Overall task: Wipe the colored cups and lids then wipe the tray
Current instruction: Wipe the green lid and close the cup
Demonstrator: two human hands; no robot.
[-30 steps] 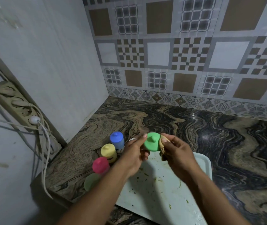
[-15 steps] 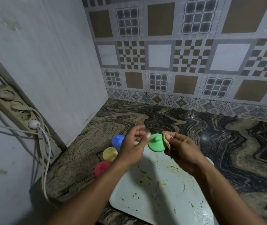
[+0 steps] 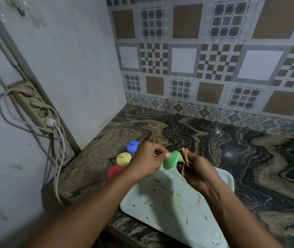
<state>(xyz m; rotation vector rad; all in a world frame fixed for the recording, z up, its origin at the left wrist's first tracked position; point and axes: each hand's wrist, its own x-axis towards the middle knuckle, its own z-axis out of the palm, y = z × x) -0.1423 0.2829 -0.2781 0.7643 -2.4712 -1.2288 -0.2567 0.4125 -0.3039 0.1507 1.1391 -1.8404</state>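
Observation:
My left hand [image 3: 145,162] pinches the rim of a green lid [image 3: 171,160] held above the tray's far end. My right hand [image 3: 197,171] presses a crumpled tan cloth [image 3: 184,157] against the lid's right side. Below both hands lies a pale tray [image 3: 174,212] smeared with greenish food bits. To the left on the counter stand a blue lidded cup [image 3: 132,147], a yellow lidded cup [image 3: 123,158] and a red lidded cup [image 3: 115,171], the red one partly hidden by my left wrist.
The marble-patterned counter [image 3: 232,149] runs right and back to a tiled wall. A white side wall closes the left. A power strip [image 3: 33,106] with a plugged cable hangs on the left wall, near the counter's edge.
The green lid has tilted from face-on to edge-on between my hands, and the cloth has shifted around its right side. The view has moved back, showing more of the tray.

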